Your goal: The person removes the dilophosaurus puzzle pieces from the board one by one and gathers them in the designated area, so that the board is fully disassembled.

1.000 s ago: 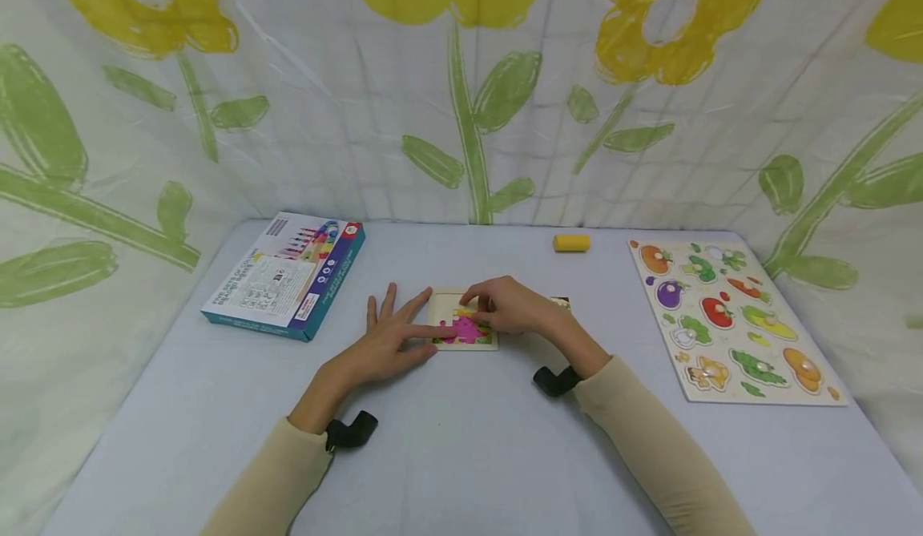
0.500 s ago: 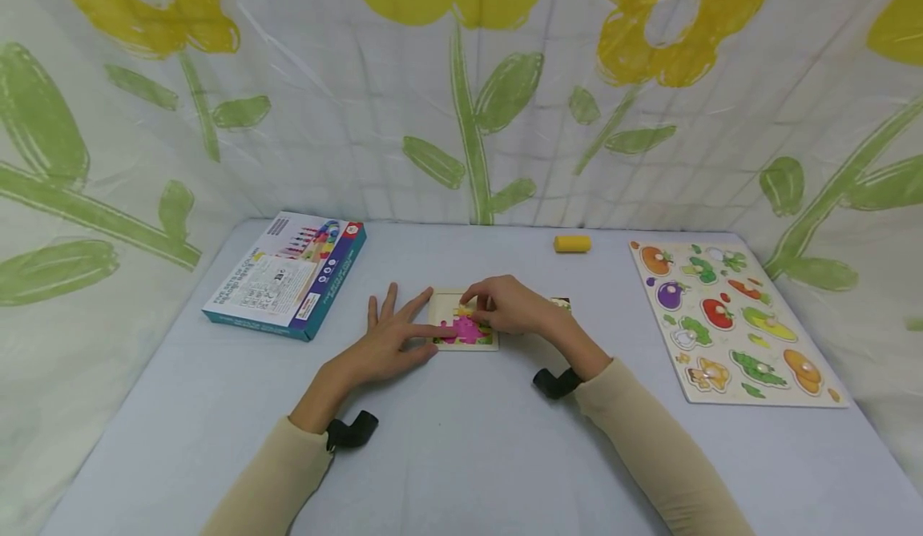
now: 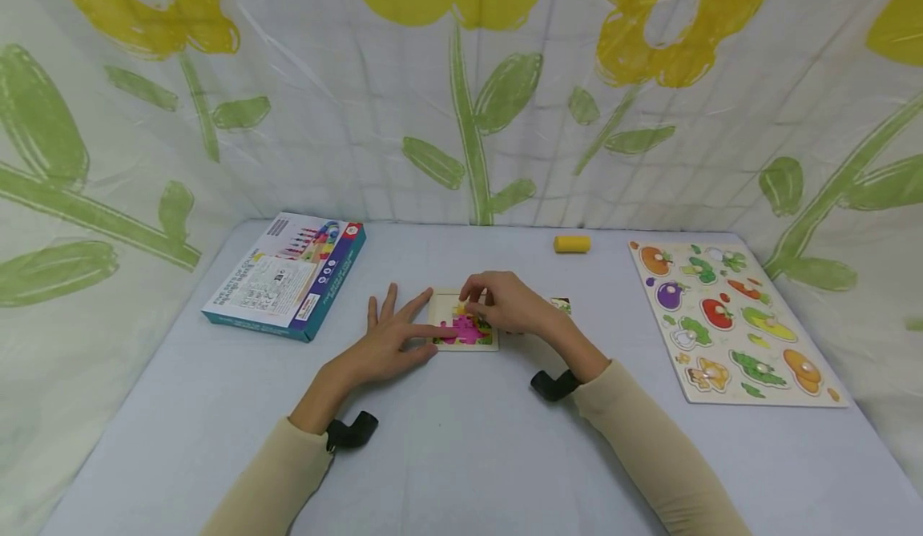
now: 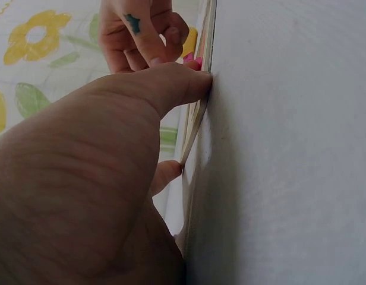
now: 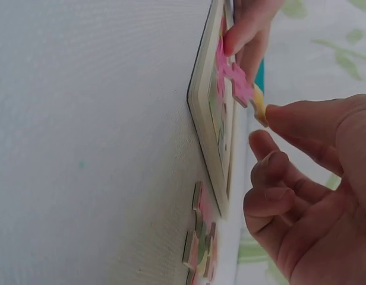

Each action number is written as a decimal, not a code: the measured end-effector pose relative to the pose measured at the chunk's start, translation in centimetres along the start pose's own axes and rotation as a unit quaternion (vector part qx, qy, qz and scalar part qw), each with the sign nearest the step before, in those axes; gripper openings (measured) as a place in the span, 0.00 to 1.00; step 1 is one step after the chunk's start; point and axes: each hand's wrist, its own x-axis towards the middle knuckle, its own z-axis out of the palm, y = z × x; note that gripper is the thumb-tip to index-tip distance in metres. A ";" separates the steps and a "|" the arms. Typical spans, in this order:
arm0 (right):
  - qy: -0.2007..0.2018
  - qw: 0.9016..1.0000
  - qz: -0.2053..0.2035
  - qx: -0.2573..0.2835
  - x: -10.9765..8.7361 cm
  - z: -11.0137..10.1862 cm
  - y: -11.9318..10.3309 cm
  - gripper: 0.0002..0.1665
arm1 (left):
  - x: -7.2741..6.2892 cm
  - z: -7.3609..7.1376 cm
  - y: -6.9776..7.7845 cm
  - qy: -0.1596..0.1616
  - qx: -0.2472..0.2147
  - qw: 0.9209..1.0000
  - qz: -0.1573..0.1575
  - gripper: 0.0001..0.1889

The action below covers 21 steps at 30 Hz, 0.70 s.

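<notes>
A small wooden jigsaw puzzle tray (image 3: 442,296) lies on the table in the middle of the head view, partly filled with pink and green pieces. My left hand (image 3: 392,345) is spread at its left side, a straight finger pressing on the pink pieces and the thumb at the tray's near edge. Over the tray, my right hand (image 3: 510,304) pinches a pink and yellow jigsaw piece (image 5: 242,89) between thumb and finger. In the right wrist view this piece is tilted, its yellow end raised above the tray. The right hand hides part of the tray in the head view.
Loose jigsaw pieces (image 5: 201,237) lie beside the tray, one (image 3: 561,304) showing past the right hand. A game box (image 3: 284,276) lies at the left, a yellow cylinder (image 3: 572,243) at the back, and a vegetable peg puzzle board (image 3: 735,324) at the right.
My right hand has shifted slightly up and back over the tray, uncovering a bit more of the puzzle's right side. The left hand has stayed in place.
</notes>
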 end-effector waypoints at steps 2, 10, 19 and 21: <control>0.001 1.000 0.003 0.009 0.0 0.0 -0.1 0.07 | 0.0 0.0 0.0 0.000 0.000 1.000 0.001 0.19; -0.002 0.999 0.028 0.042 -0.2 0.0 -0.1 0.05 | 0.0 -0.1 0.0 0.002 0.000 1.000 0.000 0.19; -0.005 0.997 0.051 0.059 -0.4 -0.1 0.0 0.06 | 0.0 0.1 -0.1 0.002 0.002 1.000 0.000 0.19; -0.008 0.996 0.059 0.064 -0.6 -0.2 0.0 0.06 | 0.0 0.1 -0.2 0.002 0.001 1.000 -0.001 0.19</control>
